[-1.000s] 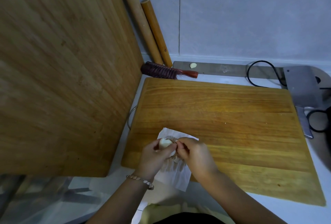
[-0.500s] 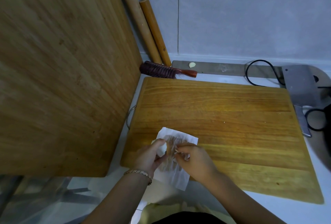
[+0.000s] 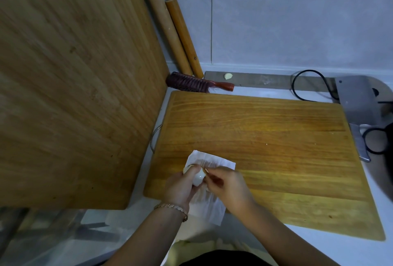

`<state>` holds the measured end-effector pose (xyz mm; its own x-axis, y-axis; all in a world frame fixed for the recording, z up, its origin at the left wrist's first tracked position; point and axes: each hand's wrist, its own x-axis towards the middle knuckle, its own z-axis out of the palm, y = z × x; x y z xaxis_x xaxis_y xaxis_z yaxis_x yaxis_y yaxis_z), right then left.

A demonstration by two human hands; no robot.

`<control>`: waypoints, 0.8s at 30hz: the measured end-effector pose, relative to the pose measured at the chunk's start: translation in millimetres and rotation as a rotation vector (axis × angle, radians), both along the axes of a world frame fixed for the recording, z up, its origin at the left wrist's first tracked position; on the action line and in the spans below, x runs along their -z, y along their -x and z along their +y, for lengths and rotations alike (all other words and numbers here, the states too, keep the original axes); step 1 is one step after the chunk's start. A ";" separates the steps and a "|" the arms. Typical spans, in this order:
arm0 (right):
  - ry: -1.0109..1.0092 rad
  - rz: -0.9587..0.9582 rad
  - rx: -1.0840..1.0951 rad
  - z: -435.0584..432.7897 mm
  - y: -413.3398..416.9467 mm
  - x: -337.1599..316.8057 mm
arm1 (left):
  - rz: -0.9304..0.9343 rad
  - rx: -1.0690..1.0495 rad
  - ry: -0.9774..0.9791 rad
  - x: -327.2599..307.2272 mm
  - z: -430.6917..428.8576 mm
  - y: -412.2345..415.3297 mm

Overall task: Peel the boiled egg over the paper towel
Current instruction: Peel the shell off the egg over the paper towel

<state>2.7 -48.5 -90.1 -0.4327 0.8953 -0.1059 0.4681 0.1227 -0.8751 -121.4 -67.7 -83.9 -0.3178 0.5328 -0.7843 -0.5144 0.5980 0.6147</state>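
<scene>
My left hand [image 3: 180, 187] wraps around a boiled egg [image 3: 198, 177], whose bare white side shows between my fingers; a bit of shell clings at its top left. My right hand [image 3: 225, 182] touches the egg's right side, fingertips pinched on a small fleck of shell. Both hands hover over a white paper towel [image 3: 210, 160] that lies on the near left part of a wooden cutting board [image 3: 265, 138] and hangs over its front edge. The hands hide most of the towel's middle.
A large bamboo board [image 3: 74, 84] stands upright on the left. Two rolling pins [image 3: 180, 31] lean in the corner above a dark brush [image 3: 195, 83]. A cleaver [image 3: 357, 104], black scissors [image 3: 376, 141] and a black cable [image 3: 308, 84] lie at the right.
My left hand has turned the egg so more bare white shows. My right hand moved from the towel back to the egg's side.
</scene>
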 end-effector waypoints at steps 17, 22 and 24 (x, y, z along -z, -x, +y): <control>-0.093 -0.363 -0.240 13.5 -6.3 10.9 | -0.064 -0.034 0.064 -8.4 1.4 13.3; -0.126 -0.329 -0.049 15.6 -7.2 11.5 | -0.098 -0.021 0.067 -5.9 1.4 12.1; -0.056 -0.196 -0.006 13.3 -5.2 10.3 | -0.099 -0.015 0.064 -5.0 1.6 11.6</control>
<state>7.9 -35.2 -100.5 -0.4140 0.8996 -0.1390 0.6282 0.1718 -0.7588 -133.0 -66.1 -78.8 -0.2442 0.4768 -0.8444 -0.5799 0.6261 0.5213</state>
